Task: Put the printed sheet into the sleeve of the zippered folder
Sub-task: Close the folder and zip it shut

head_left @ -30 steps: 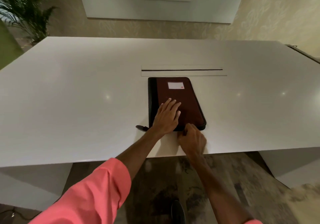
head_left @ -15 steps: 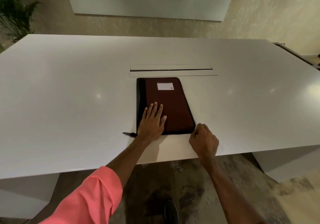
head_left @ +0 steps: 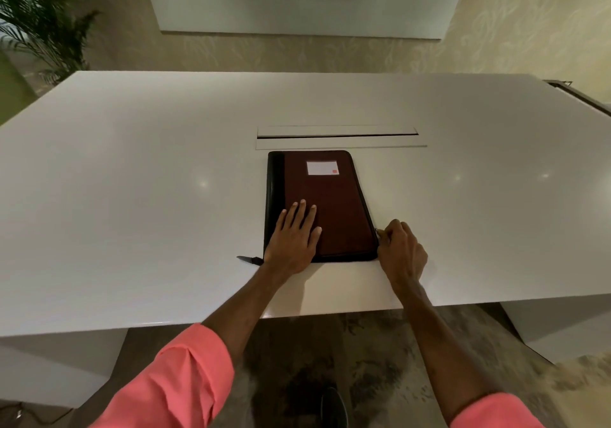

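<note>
Big white conference table [head_left: 132,196] with a cable slot [head_left: 337,136] down the middle, patterned wallpaper and a plant [head_left: 39,24] off in the corner. The zippered folder [head_left: 334,209] lies closed and flat near the front edge, label [head_left: 322,167] on the cover. The left hand [head_left: 292,239] is spread flat, fingers apart, pressing on the near-left part of the cover to pin it down. The right hand [head_left: 401,249] has moved: a second ago it was at the near edge around the middle, then at the near-right corner, and now it's partway up the right side, fingers pinched together on what looks like the zipper pull [head_left: 378,231], though it's too small to say for sure. So I'd guess the zip is open along the bottom and round the corner, with the rest of the right side and the top left. A small dark tab [head_left: 248,259] sticks out at the near-left corner. No printed sheet anywhere in view, and the sleeve is hidden inside, so we're early in the job.
</note>
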`<action>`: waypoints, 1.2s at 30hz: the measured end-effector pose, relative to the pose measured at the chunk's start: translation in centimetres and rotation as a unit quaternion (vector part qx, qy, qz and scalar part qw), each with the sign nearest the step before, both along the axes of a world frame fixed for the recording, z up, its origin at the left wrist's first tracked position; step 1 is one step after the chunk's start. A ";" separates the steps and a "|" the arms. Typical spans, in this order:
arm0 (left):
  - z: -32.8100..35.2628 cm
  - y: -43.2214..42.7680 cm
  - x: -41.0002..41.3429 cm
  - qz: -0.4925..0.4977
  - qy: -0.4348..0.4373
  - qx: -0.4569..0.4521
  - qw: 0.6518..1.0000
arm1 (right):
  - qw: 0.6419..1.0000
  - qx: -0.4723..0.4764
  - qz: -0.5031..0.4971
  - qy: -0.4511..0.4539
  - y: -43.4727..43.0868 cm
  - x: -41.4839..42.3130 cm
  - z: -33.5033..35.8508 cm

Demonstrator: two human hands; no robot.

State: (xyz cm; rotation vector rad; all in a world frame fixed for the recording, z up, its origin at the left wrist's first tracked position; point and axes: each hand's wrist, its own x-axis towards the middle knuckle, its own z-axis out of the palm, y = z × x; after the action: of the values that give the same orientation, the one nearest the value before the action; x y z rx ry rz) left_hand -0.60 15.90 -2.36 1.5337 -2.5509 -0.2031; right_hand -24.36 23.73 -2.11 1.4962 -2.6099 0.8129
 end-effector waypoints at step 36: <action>4.1 -14.3 -3.8 0.151 0.022 0.030 0.988 | 0.983 -0.062 0.152 -0.081 -13.6 -5.7 -0.2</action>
State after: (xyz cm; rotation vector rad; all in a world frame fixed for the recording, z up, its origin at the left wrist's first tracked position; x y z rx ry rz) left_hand -4.40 1.61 1.73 1.8896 -2.2595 -0.2732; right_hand -30.04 10.15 -2.36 1.8938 -2.4094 1.1455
